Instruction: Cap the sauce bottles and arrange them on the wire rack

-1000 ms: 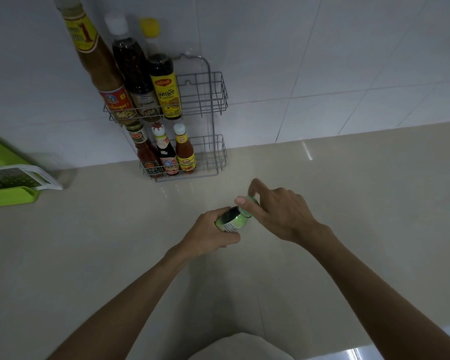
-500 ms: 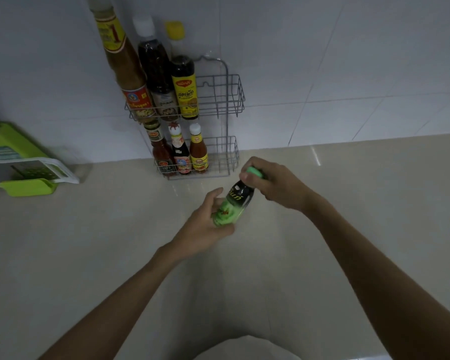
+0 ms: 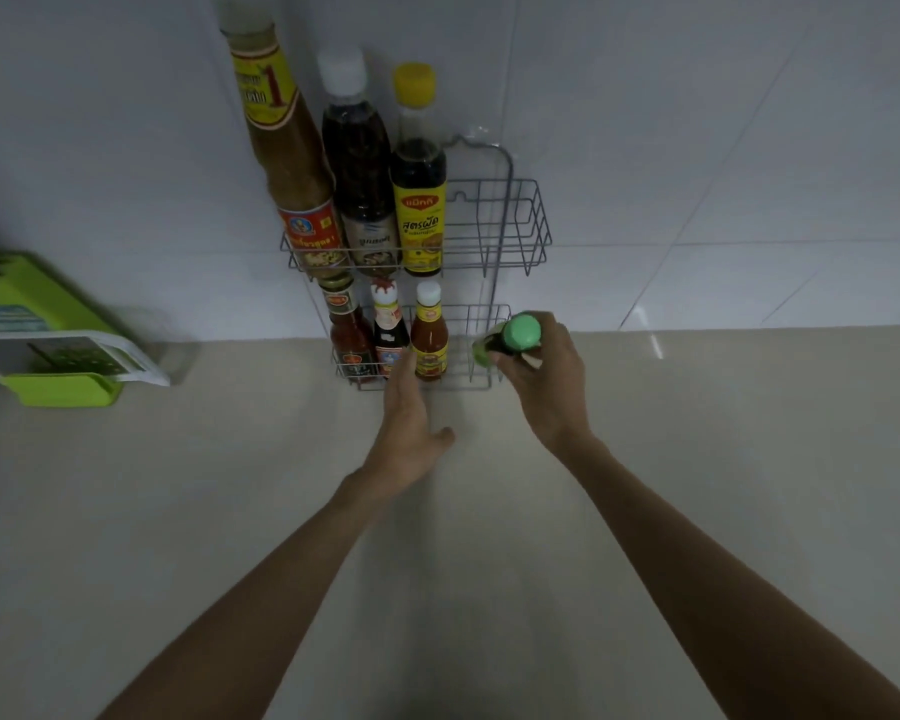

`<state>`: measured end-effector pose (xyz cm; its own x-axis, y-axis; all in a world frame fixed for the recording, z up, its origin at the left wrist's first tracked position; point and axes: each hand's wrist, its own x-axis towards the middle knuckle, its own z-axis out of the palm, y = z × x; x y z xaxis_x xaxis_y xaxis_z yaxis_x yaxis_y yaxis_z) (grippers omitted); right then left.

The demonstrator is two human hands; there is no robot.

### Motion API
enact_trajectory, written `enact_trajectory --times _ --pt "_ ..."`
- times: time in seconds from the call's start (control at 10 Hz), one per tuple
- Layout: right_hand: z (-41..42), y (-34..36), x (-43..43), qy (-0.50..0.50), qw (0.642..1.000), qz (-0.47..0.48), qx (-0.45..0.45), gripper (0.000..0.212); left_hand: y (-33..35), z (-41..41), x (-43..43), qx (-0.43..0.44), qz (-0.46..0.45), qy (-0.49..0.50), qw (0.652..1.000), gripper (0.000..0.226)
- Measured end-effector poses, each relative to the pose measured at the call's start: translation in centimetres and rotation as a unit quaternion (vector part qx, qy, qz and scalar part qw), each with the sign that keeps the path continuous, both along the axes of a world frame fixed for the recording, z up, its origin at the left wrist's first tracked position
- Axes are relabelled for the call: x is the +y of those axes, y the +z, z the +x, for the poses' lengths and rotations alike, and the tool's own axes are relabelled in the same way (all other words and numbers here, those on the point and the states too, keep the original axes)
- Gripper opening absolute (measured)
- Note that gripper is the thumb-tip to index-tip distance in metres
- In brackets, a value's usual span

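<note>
A person's right hand (image 3: pixel 546 376) grips a small green-capped sauce bottle (image 3: pixel 510 340) near its neck, fingers closed round it, carrying it tilted toward the vacant right end of the lower tier of a wire rack (image 3: pixel 520 236) that rests against the tiled wall; the green cap (image 3: pixel 524 331) sits on the bottle, so capping looks done and placing is the step in hand. The left hand (image 3: pixel 409 433) is spread and empty, fingers extended toward the lower tier, fingertips at or just before a red sauce bottle (image 3: pixel 429 340), whether touching cannot be told; it seems poised to steady the row or the rack while the newcomer goes in. Three tall bottles (image 3: pixel 365 168) fill the left of the upper tier and three short ones the left of the lower, leaving the right side free on both; a green vegetable slicer (image 3: pixel 48 350) lies well apart on the tabletop (image 3: pixel 697 459).
</note>
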<state>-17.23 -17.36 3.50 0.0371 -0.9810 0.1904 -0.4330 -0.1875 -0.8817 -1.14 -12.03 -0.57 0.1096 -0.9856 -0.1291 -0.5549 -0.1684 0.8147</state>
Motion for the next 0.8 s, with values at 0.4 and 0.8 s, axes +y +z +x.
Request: enact_trajectory --times 0.4,0.8 --pt "4.2 -5.5 -8.9 0.126 0.963 0.141 0.191 0.045 -3.1 0.9 -4.4 0.149 -0.002 0.043 0.988 0.104" --pt "0.5 -4.8 -0.2 0.172 0.881 0.183 0.400 0.077 1.3 1.8 -0.1 -0.155 0.145 -0.058 0.975 0.060"
